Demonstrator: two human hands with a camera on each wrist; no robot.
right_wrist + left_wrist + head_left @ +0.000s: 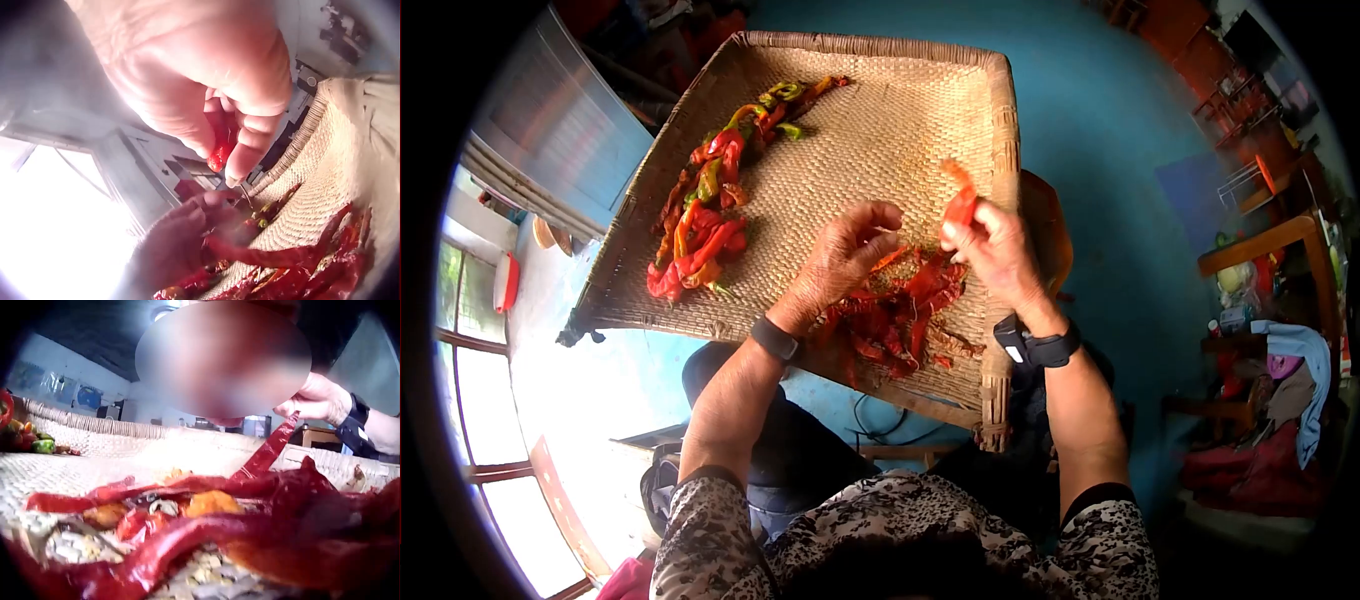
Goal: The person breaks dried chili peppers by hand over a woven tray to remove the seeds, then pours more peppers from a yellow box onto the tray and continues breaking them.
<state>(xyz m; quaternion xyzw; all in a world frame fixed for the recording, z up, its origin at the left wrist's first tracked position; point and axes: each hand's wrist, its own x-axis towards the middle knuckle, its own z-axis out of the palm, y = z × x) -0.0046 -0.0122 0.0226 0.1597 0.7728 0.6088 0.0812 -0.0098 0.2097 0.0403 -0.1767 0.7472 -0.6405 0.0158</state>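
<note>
My right hand [997, 255] pinches a red chili pepper [962, 203] between thumb and fingers, above the right side of a woven basket tray [880, 150]. In the right wrist view a glossy red bit of this pepper [219, 157] shows between thumb and fingertip. Beside it, my left hand [845, 255] hovers over the tray with its fingers loosely bent and nothing seen in them. Below both hands lies a heap of split, dark red peppers [890, 325], with seeds scattered around it. A row of whole red, orange and green peppers [718, 190] lies along the tray's left side.
The tray's raised rim [1003, 130] runs round the work, and its near edge is over my knees. A wooden chair [1270, 245] with clothes [1300, 375] stands at the right. Blue floor [1100, 120] spreads beyond the tray; bright windows [485, 390] are at the left.
</note>
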